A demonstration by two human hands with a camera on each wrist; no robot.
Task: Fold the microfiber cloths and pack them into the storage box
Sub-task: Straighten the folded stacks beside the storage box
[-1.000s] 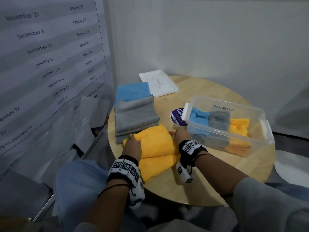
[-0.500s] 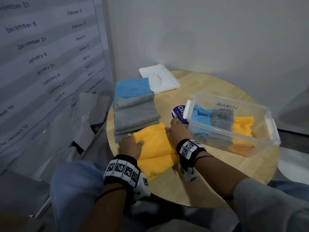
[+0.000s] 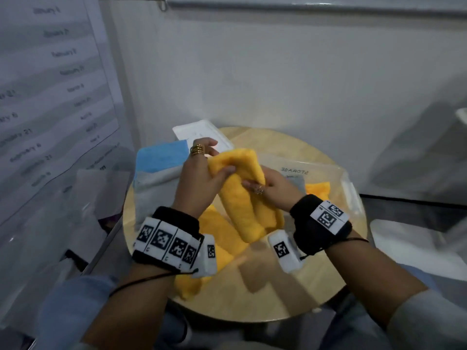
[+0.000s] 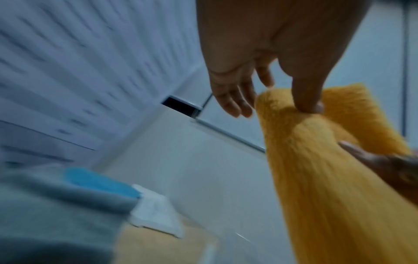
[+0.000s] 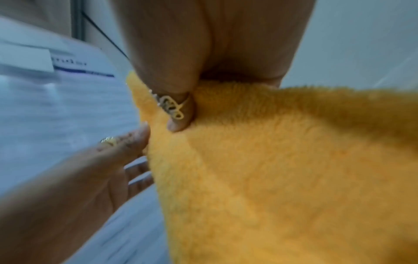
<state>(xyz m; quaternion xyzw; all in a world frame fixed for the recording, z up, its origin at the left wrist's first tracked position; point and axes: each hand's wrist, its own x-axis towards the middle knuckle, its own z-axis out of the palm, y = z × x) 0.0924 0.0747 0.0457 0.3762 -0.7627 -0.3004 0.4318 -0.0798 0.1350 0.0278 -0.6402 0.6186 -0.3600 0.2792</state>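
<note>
A folded yellow cloth [image 3: 240,198] is lifted off the round table, held between both hands. My left hand [image 3: 202,173] pinches its upper left edge with the thumb, the other fingers spread loosely. My right hand [image 3: 267,188] grips its right side. In the left wrist view my thumb presses into the yellow cloth [image 4: 328,160]; in the right wrist view the yellow cloth [image 5: 282,169] fills the frame under my curled fingers. Another yellow cloth [image 3: 217,248] lies on the table below. The clear storage box [image 3: 346,188] stands at right with a yellow cloth inside.
A stack of grey cloth [image 3: 154,188] and blue cloth [image 3: 161,157] lies at the table's left. The white box lid [image 3: 199,132] rests at the back. A paper sheet with dates hangs on the left wall. The wooden table [image 3: 252,294] edge is near my knees.
Both hands have lifted the top yellow cloth off the table and raised it toward the box. Before, they pressed it flat on the pile. The head view has moved closer.
</note>
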